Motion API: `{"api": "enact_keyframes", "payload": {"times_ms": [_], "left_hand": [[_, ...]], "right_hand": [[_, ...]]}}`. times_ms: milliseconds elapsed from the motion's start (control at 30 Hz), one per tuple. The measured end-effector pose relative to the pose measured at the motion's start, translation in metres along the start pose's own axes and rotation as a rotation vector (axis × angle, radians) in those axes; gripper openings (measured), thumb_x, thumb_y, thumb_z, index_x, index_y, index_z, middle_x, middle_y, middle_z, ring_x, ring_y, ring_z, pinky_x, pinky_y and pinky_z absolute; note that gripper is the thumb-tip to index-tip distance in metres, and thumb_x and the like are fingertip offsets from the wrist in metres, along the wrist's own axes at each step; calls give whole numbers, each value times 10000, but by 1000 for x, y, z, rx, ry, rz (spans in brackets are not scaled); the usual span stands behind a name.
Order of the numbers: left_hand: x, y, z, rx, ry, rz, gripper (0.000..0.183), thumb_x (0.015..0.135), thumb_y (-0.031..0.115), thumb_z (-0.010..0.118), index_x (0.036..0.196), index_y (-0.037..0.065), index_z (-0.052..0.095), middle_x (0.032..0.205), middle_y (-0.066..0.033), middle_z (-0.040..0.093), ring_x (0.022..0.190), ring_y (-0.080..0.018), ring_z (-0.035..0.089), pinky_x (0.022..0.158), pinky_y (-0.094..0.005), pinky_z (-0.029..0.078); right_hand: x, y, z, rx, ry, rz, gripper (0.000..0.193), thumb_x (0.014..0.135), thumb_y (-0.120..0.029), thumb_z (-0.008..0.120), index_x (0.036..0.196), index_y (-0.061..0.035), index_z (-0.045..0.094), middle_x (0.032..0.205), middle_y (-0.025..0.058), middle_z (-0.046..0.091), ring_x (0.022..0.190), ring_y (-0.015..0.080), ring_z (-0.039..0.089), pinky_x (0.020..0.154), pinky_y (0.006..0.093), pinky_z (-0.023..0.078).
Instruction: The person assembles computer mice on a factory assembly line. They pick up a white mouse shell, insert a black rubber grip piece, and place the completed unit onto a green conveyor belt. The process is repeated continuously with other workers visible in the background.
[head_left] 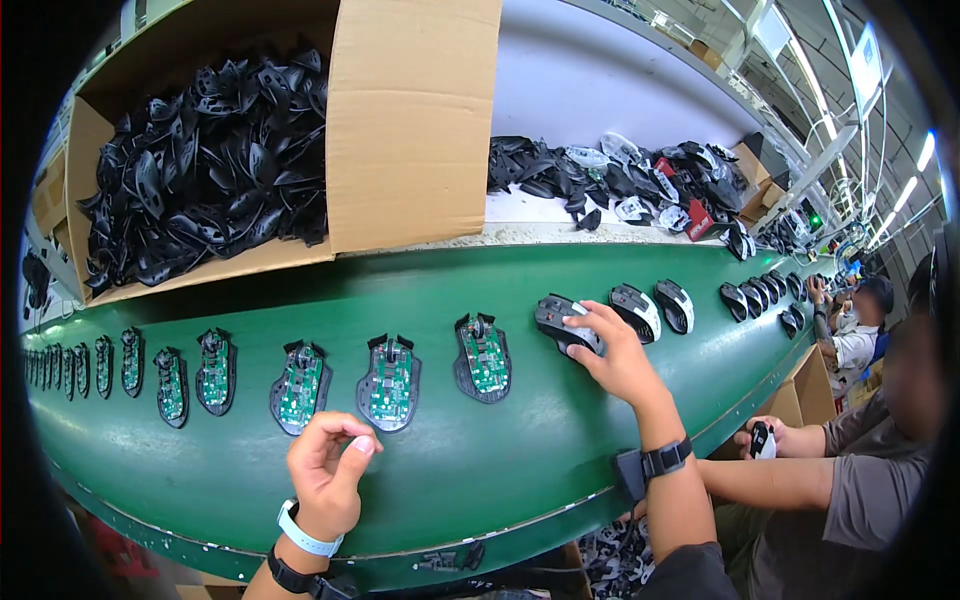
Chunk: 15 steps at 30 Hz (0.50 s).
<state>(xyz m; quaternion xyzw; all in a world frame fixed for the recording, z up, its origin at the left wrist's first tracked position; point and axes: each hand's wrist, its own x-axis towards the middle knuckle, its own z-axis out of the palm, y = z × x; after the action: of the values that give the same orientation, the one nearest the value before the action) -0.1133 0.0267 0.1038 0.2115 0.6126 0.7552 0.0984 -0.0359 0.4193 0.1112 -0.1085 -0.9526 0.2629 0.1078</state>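
Note:
My right hand [622, 358] reaches over the green belt, its thumb and fingers around a grey and black computer mouse [556, 317]. To its right lie two more assembled mice, one black and white [634, 312] and one grey [675, 306]. My left hand [332, 462] hovers at the near side of the belt, fingers curled and thumb against the index finger; nothing shows between them. Just beyond it are open mouse bases with green circuit boards [390, 385], another base [300, 388] to their left, and one [483, 358] nearer my right hand.
The green conveyor belt [450, 470] carries a row of open bases leftward and finished mice rightward. A cardboard box [410, 120] of black shells [200, 170] stands behind it. Loose shells [600, 175] are heaped on the back shelf. A co-worker at right holds a mouse [763, 440].

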Motion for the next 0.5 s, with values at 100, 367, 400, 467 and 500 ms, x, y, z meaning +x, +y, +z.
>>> {"api": "enact_keyframes", "payload": {"times_ms": [100, 367, 400, 467, 500], "left_hand": [[-1, 3, 0, 36, -32, -10, 117, 973, 80, 640, 1028, -6, 584, 896, -80, 638, 817, -161, 631, 784, -312, 522], [0, -10, 4, 161, -103, -22, 48, 949, 6, 637, 983, 8, 603, 878, -43, 615, 808, -123, 591, 766, -273, 495], [2, -13, 5, 167, -108, 13, 37, 948, 13, 626, 964, 16, 593, 857, -40, 600, 792, -121, 577, 752, -269, 484], [-7, -12, -1, 167, -123, 48, 41, 953, 37, 604, 935, 32, 567, 822, -40, 577, 766, -119, 556, 727, -266, 466], [-11, -13, -4, 185, -125, 56, 55, 958, 55, 592, 924, 41, 552, 808, -42, 569, 756, -120, 550, 715, -266, 460]], "right_hand": [[-1, 2, 1, -27, -27, -40, 463, 863, -162, 792, 1306, -185, 662, 1485, 225, 526, 1353, 425, 524, 1128, 452, 430], [-167, -112, 20, 264, 242, -244, 112, 807, -23, 742, 866, -76, 663, 855, 91, 690, 807, 286, 676, 739, 369, 545], [-204, -117, 26, 289, -18, -334, 93, 810, -56, 750, 856, -74, 671, 842, 74, 680, 776, 263, 667, 741, 363, 540], [-271, -101, 31, 593, -115, -127, 81, 813, -66, 754, 867, -68, 694, 807, 64, 684, 744, 197, 664, 730, 332, 533], [-313, -78, 27, 670, -173, 310, 44, 845, -35, 721, 881, -46, 696, 793, 59, 699, 703, 138, 651, 691, 295, 529]]}}
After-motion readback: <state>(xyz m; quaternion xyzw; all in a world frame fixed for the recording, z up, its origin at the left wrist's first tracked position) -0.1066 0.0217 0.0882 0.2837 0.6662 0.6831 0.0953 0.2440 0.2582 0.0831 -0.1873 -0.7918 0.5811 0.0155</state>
